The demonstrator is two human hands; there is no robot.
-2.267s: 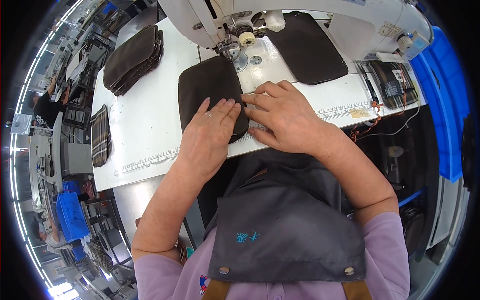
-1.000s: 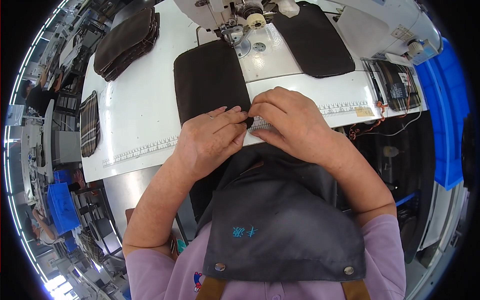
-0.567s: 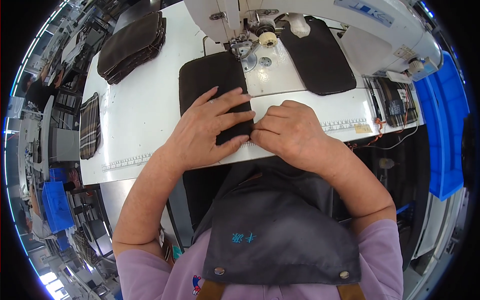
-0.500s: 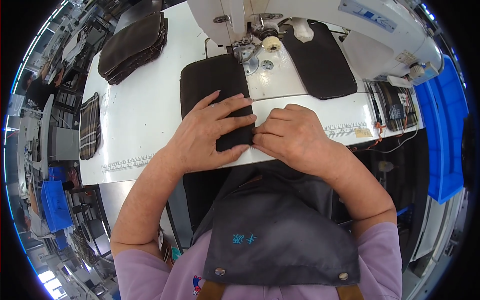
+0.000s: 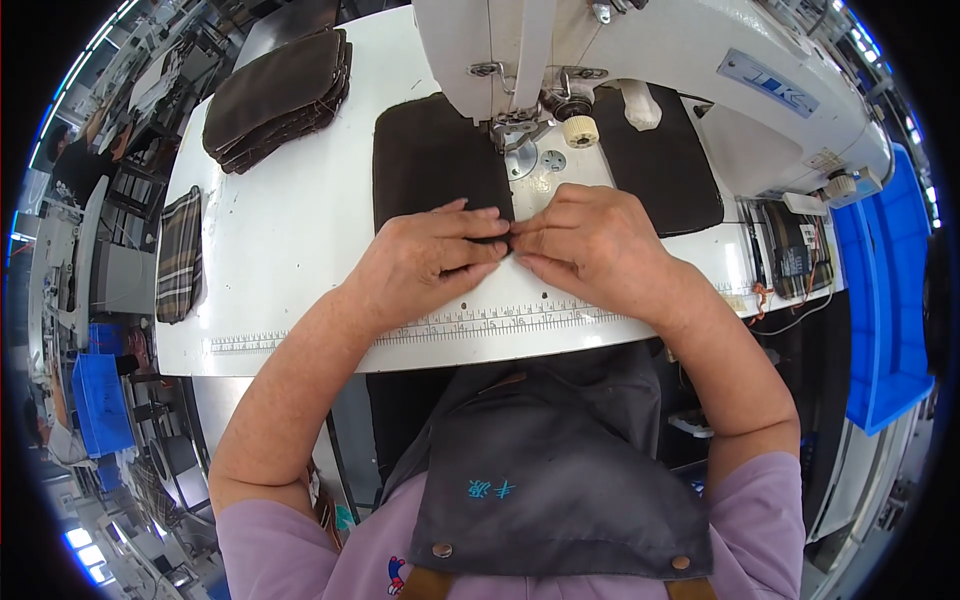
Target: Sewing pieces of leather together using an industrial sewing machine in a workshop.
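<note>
A dark brown fabric panel (image 5: 435, 150) with a rounded corner lies on the white sewing table, its right edge running under the presser foot (image 5: 518, 140) of a sewing machine (image 5: 640, 40). My left hand (image 5: 420, 262) rests over the near part of the panel, its fingers and thumb drawn together at the right edge. At the same edge, the fingertips of my right hand (image 5: 598, 240) pinch the fabric, almost touching the left fingertips. What exactly lies between the fingertips is partly hidden. Right of the needle area, another dark brown panel (image 5: 665, 175) lies partly beneath the machine arm.
A stack of dark brown panels (image 5: 275, 90) sits at the far left, with a folded plaid cloth (image 5: 180, 255) nearer. A printed ruler strip (image 5: 480, 328) follows the table's front edge. Plaid pieces and thread (image 5: 800, 250) lie at the right, beside a blue bin (image 5: 885, 310).
The panel has moved farther away, deeper under the presser foot, and both hands moved with it. My left fingers, earlier spread flat, are now gathered at the edge.
</note>
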